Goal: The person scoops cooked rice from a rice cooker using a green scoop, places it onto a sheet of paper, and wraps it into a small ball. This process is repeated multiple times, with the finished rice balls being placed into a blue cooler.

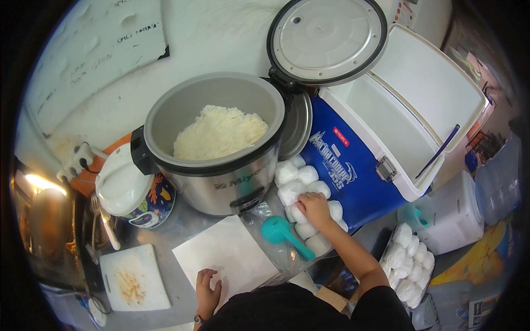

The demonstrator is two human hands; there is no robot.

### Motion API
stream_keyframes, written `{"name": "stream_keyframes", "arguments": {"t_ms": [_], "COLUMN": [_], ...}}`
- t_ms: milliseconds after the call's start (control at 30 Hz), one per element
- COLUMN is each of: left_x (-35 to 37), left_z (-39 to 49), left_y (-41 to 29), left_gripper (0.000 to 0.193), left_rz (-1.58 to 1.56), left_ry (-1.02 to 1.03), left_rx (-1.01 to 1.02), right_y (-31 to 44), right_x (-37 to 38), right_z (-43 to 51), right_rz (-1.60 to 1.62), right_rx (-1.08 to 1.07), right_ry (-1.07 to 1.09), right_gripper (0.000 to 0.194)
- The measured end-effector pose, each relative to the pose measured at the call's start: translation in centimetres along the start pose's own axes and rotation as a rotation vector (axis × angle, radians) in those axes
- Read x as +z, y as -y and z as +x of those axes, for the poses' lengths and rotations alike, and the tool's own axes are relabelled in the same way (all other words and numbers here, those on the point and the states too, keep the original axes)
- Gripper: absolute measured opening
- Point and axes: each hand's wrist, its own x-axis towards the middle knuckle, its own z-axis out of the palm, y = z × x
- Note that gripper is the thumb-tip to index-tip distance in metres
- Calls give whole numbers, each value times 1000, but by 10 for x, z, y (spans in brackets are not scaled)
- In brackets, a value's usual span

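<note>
My right hand (316,209) reaches into a cluster of round white wrapped bundles (307,175), its fingertips against one of them. Whether it grips that bundle I cannot tell. My left hand (207,289) is at the near edge of a stack of white paper sheets (227,252), fingers apart and holding nothing. Between the paper and the bundles, a turquoise scoop (275,230) lies on clear plastic. Beyond the paper stands an uncovered rice cooker (215,178), with a mound of cooked white rice (221,130) in its pot. Its hinged lid (325,39) is raised.
A blue cooler box (331,165) with its lid up stands right of the cooker; a purple pen (439,151) rests on its rim. More white bundles (405,265) sit lower right. At left are a stained cutting board (134,277), a lidded patterned container (124,182) and plugged sockets (83,159).
</note>
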Motion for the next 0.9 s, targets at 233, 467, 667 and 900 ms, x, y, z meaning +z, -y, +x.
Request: {"name": "stream_keyframes", "arguments": {"t_ms": [233,467,667,900], "left_x": [2,-7,-105,-160], "left_z": [0,47,152,348], "left_y": [4,-22,-40,-69], "left_gripper": [26,24,13,35], "left_rz": [27,162,-123,276], "left_ry": [6,51,-402,-564], "left_rx": [17,235,157,230], "right_y": [62,93,92,112], "right_x": [-11,-25,-178,-160], "right_z": [-57,-60,39,276], "right_rz": [2,207,866,-459], "right_rx": [-46,104,173,-212], "right_ry": [124,329,-14,43], "right_gripper": [41,58,64,28]}}
